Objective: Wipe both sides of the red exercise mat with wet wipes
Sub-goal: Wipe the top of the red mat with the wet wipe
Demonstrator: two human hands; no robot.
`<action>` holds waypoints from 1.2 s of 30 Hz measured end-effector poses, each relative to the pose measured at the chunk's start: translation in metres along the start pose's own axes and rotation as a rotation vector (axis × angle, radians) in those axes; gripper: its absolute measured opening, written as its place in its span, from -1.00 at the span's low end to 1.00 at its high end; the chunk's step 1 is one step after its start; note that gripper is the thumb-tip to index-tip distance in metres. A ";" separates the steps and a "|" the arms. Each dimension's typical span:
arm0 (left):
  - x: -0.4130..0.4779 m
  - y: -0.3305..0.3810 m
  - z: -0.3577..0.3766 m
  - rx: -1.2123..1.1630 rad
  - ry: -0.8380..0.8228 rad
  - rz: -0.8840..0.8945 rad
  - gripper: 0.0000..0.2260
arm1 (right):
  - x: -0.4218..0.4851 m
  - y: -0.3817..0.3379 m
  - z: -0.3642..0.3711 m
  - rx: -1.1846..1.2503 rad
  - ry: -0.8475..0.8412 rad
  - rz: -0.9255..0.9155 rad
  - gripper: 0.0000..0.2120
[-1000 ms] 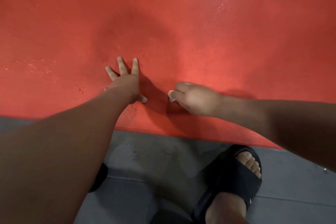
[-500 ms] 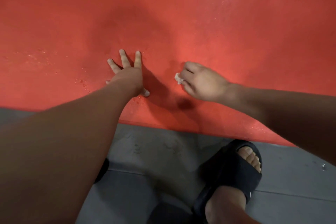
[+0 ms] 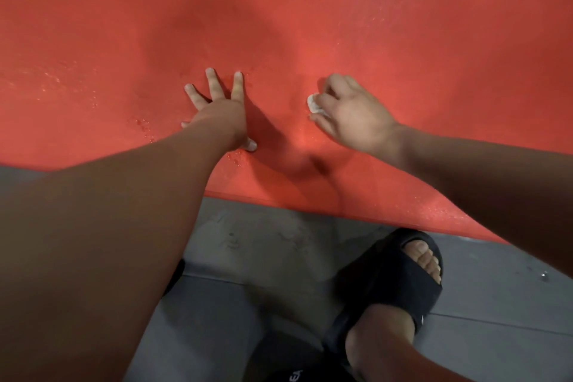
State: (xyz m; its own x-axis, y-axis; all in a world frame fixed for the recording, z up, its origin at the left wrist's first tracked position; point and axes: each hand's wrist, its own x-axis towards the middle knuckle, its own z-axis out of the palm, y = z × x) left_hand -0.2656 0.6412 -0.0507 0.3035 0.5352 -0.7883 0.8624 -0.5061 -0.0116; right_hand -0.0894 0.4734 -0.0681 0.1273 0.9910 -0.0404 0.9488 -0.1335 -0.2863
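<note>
The red exercise mat [image 3: 403, 40] lies flat on the floor and fills the upper half of the view. Wet droplets glisten on it at the left and upper right. My left hand [image 3: 221, 112] presses flat on the mat with fingers spread. To its right, my right hand [image 3: 350, 115] grips a small crumpled white wet wipe [image 3: 313, 104] against the mat; only a bit of the wipe shows beyond the fingers.
Grey floor [image 3: 263, 257] runs along the mat's near edge. My right foot in a black slide sandal [image 3: 390, 282] stands on it just below the mat. A dark shape, partly hidden by my left arm, sits at the lower left.
My right hand with the wipe has slid away from me up the mat, from near the front edge to level with my left hand's fingers. My left hand stays planted.
</note>
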 end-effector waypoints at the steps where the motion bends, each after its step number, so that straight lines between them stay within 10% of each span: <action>1: 0.000 0.000 0.000 -0.002 -0.001 0.000 0.24 | 0.002 0.003 -0.002 -0.010 0.021 0.001 -0.68; 10: -0.002 0.001 -0.001 -0.019 0.002 0.006 0.25 | 0.016 0.008 0.000 0.059 0.048 0.083 -0.79; 19: -0.001 -0.001 0.003 -0.048 0.018 0.013 0.24 | -0.045 -0.045 0.005 0.117 -0.281 -0.489 -0.68; 25: 0.000 -0.001 0.002 -0.051 0.037 0.017 0.24 | -0.019 0.011 0.000 0.059 0.066 0.052 -0.95; 32: 0.001 -0.005 0.008 -0.059 0.056 0.021 0.24 | -0.086 -0.049 0.014 0.085 -0.326 -0.519 -0.80; 36: 0.002 -0.005 0.007 -0.057 0.076 0.023 0.25 | -0.057 -0.013 0.004 -0.019 -0.099 -0.276 -0.91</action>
State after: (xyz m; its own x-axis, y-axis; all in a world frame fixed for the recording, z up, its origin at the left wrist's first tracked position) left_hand -0.2720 0.6397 -0.0561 0.3511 0.5750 -0.7390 0.8759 -0.4806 0.0422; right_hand -0.1098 0.4190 -0.0662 -0.1642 0.9848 -0.0572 0.9491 0.1419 -0.2812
